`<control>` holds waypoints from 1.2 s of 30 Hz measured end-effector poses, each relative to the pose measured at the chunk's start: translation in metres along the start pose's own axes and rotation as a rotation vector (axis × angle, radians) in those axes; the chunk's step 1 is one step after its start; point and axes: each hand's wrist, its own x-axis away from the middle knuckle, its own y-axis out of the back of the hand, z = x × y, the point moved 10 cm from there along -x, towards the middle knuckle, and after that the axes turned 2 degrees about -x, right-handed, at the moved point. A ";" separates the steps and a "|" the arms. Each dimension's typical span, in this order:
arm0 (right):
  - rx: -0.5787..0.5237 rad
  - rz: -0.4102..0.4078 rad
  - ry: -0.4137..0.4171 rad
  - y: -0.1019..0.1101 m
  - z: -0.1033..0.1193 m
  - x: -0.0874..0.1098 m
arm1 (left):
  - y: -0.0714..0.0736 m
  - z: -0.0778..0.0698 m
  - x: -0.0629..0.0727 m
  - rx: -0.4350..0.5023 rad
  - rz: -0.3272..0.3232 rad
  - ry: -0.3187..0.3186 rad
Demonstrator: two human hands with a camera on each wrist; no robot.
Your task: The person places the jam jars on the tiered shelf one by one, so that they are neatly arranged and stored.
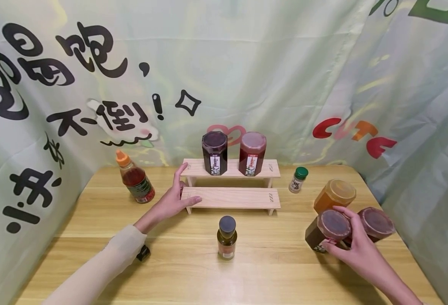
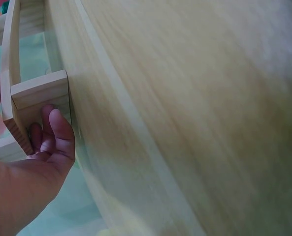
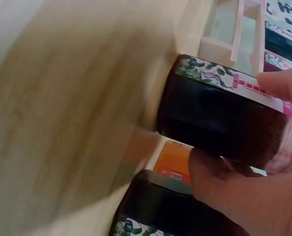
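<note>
My left hand (image 1: 170,198) grips the left end of a two-tier wooden rack (image 1: 235,198). Its thumb lies on the lower board and the index finger reaches the upper one; in the left wrist view the other fingers curl beneath the board. On the upper tier stand a dark purple jam jar (image 1: 214,148) and a red jam jar (image 1: 252,148). At the right, my right hand (image 1: 355,248) holds a dark jam jar (image 3: 214,108) between thumb and fingers, its floral label partly covered by the thumb. Right beside it are another dark jar (image 1: 378,222) and an amber jar (image 1: 334,195).
A sauce bottle with an orange cap (image 1: 137,180) stands left of the rack. In front of the rack is a small dark-capped bottle (image 1: 227,239). A green-capped shaker (image 1: 298,180) stands to its right. Printed cloth (image 1: 247,63) hangs around the wooden table (image 1: 186,271).
</note>
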 end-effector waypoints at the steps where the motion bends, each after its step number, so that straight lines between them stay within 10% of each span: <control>1: -0.001 -0.003 0.003 0.000 0.000 0.000 | 0.000 0.000 0.000 -0.002 -0.002 -0.001; 19: 0.115 -0.034 -0.017 0.002 0.008 -0.001 | 0.005 0.002 0.001 -0.021 0.022 -0.005; 36: 0.065 -0.089 0.040 -0.011 0.050 -0.020 | 0.010 -0.002 0.002 0.082 0.214 -0.005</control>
